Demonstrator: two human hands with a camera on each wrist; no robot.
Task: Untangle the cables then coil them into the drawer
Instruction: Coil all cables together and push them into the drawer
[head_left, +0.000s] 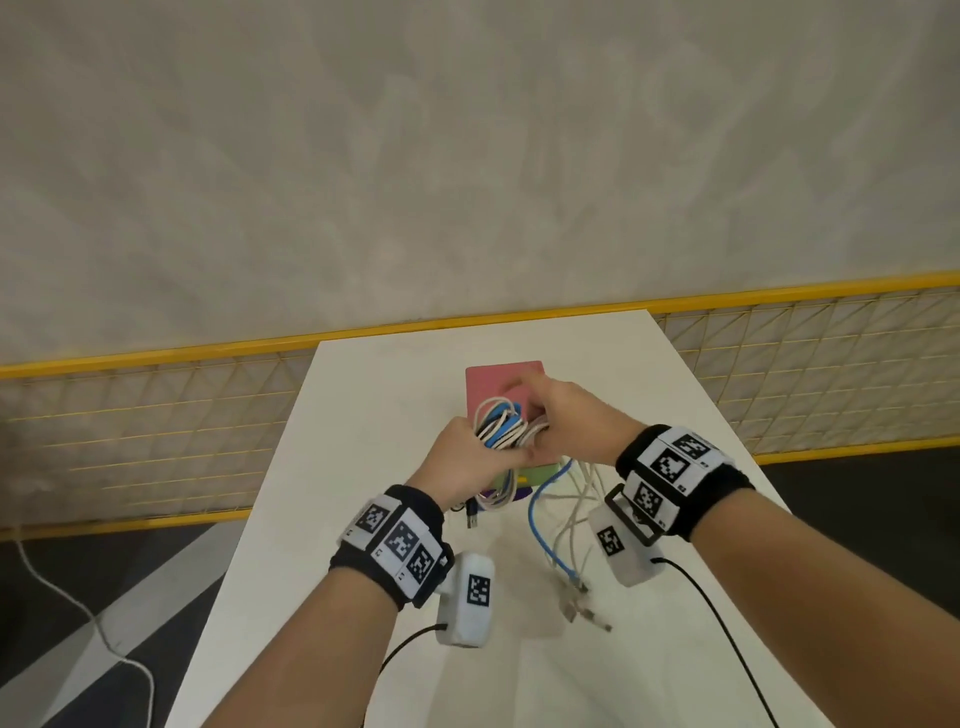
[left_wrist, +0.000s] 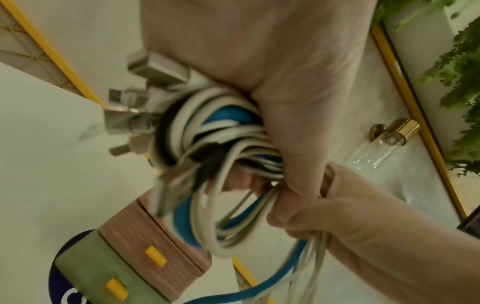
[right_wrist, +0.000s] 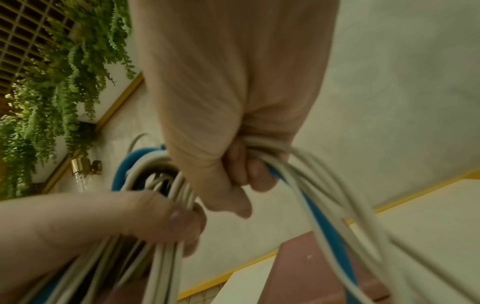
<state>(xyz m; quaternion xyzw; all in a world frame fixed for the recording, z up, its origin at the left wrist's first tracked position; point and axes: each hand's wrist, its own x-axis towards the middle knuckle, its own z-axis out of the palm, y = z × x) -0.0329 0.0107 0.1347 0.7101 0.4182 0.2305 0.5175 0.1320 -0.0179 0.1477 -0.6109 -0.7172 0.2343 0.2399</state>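
No readable writing is shown; only black-and-white square markers are seen on the wristbands (head_left: 400, 540). A coiled bundle of white, blue and black cables (head_left: 501, 425) is gripped by the left hand (head_left: 462, 460) and pinched at its 3 o'clock side by the right hand (head_left: 569, 415), above the pink drawer unit (head_left: 493, 382) on the white table (head_left: 363, 415). Loose ends (head_left: 563, 525) hang at 5 o'clock.

Both my forearms are bare, no sleeves. Each wrist has a black wristband (head_left: 691, 483) wrapped in white tiles printed with black square tag patterns. A chunky white camera pod (head_left: 467, 597) hangs under each band, tagged too, with a thin black cable (head_left: 727, 639) trailing back toward me.
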